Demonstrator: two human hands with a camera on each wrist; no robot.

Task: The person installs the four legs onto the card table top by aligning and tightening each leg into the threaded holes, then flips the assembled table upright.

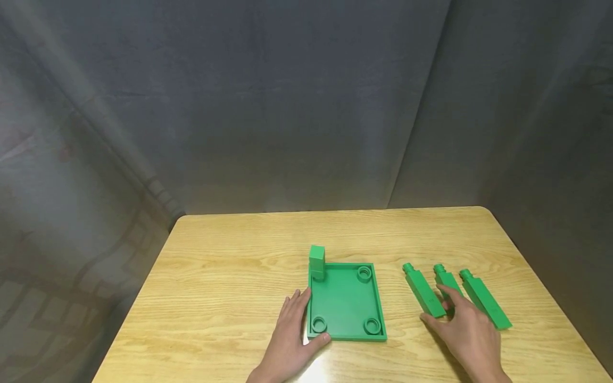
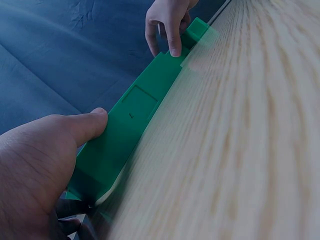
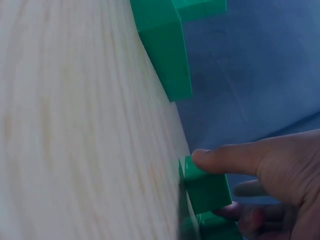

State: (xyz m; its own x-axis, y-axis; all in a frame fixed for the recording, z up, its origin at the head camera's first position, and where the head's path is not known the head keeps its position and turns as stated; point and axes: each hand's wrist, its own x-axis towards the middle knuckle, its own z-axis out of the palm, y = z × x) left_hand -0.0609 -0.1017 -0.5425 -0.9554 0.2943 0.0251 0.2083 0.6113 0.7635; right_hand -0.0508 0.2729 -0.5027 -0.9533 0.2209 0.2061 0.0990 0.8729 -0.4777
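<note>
Left hand (image 1: 291,339), fingers straight, touched the tray's (image 1: 342,303) near-left corner; right hand (image 1: 468,331) pinched a stick (image 1: 424,291) toward the table's (image 1: 206,298) right edge.

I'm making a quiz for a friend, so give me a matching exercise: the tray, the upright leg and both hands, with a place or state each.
1. tray
2. upright leg
3. left hand
4. right hand

A. at the loose legs
B. shows three bare sockets
C. around the tray's near left corner
D. at the tray's far left corner

Pairs: 1-B, 2-D, 3-C, 4-A
</note>
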